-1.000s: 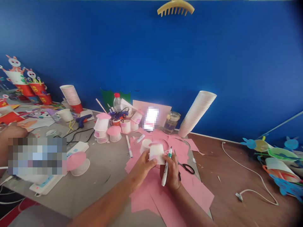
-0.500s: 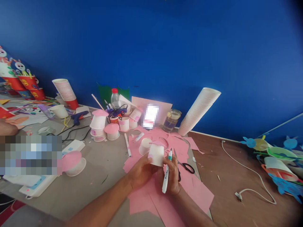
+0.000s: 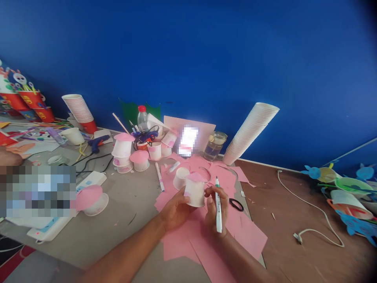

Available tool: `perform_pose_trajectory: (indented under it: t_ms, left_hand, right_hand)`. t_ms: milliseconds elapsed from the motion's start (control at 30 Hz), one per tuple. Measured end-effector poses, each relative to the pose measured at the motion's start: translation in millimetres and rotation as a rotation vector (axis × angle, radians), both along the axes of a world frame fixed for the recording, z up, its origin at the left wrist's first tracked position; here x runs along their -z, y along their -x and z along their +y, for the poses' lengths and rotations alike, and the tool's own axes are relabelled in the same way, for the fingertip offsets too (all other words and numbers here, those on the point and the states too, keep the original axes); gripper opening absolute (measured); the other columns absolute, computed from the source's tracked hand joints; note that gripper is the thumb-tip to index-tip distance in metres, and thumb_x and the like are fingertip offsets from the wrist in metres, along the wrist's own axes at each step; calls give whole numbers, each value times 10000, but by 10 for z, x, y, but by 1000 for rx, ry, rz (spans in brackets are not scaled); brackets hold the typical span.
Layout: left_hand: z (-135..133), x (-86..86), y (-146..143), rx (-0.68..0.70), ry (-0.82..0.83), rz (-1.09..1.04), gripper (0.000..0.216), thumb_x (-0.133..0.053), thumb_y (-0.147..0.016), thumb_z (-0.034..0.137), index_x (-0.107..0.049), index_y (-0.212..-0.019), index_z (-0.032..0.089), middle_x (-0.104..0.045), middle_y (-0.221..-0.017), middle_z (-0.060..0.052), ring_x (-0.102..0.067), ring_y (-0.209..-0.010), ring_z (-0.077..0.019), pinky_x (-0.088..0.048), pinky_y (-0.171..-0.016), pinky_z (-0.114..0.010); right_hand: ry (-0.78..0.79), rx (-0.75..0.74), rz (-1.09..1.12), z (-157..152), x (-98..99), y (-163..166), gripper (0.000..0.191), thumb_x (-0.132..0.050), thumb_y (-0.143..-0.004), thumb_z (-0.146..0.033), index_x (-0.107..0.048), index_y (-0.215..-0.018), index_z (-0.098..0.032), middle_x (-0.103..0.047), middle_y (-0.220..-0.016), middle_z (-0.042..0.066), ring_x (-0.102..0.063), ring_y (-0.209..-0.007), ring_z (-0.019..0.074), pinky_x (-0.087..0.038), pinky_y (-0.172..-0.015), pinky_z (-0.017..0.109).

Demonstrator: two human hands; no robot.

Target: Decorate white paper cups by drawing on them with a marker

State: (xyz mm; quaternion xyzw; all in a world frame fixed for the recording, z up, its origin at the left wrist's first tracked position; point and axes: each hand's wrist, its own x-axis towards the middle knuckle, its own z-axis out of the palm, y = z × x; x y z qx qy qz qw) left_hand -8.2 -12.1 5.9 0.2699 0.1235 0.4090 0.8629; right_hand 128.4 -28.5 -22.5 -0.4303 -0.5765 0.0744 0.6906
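Note:
My left hand [image 3: 176, 208] grips a white paper cup [image 3: 194, 193], turned upside down, with a pink paper piece [image 3: 195, 177] on its top. My right hand [image 3: 217, 208] is closed around a white marker [image 3: 218, 208] with a green tip end pointing up, just right of the cup. Whether the marker is capped I cannot tell. Below both hands lie sheets of pink paper [image 3: 182, 245]. Black-handled scissors [image 3: 236, 204] rest partly hidden behind my right hand. Another white paper cup [image 3: 180, 179] stands behind the held one.
A tall stack of paper cups [image 3: 250, 133] leans by the wall, beside a glass jar [image 3: 215, 145]. A lit phone [image 3: 188, 140] stands at the back. Pink-topped cups [image 3: 140, 160] and a power strip [image 3: 67, 208] are on the left. A person's hand [image 3: 10, 161] shows at the far left edge.
My right hand has come away from the cup and moved slightly right, still with the marker. The cup now shows its pink top more fully.

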Motion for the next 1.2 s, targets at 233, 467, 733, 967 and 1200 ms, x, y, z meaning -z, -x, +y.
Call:
perform_pose_trajectory:
  t_ms: [233,467,733,967,1200]
  left_hand:
    - [-12,-26,15,31,-2,30,415,-630,-786,257,-617,-1192,171,-622,-1212,-98,-557,-1102,-233,-389,-977,-357]
    - [-1,-41,24,24,82,59,394,-624,-792,252,-613,-1180,182,-646,-1198,-103,-557,-1157,-265,-381,-1015,-419]
    - [0,21,31,45,90,38,347,-624,-796,260,-630,-1138,198,-670,-1134,-85,-602,-1064,-240,-388,-998,-424]
    - [-10,12,34,37,22,36,346,-610,-807,262,-627,-1142,175,-678,-1132,-112,-603,-1093,-262,-388,-1009,-439]
    - [-9,16,7,-2,0,44,340,-617,-806,238,-636,-1144,205,-689,-1121,-84,-611,-1105,-256,-393,-1030,-439]
  right_hand:
    - [8,-148,296,-16,-219,31,253,-424,-962,-383,-527,-1163,-271,-530,-917,31,-577,-805,189,-503,-799,459]
    - [-25,-136,252,-178,-536,69,320,-339,-973,-456,-590,-1065,-280,-493,-846,30,-545,-780,205,-501,-810,501]
    - [122,-191,390,-396,-582,-19,280,-409,-967,-401,-604,-1107,-257,-542,-741,6,-596,-742,197,-496,-739,417]
    - [248,-153,213,-511,-393,15,147,-570,-887,-271,-609,-1027,-252,-584,-828,23,-593,-803,193,-488,-683,328]
    - [167,-84,32,-495,-369,61,137,-559,-867,-168,-629,-951,-251,-588,-819,24,-585,-746,177,-472,-602,287]
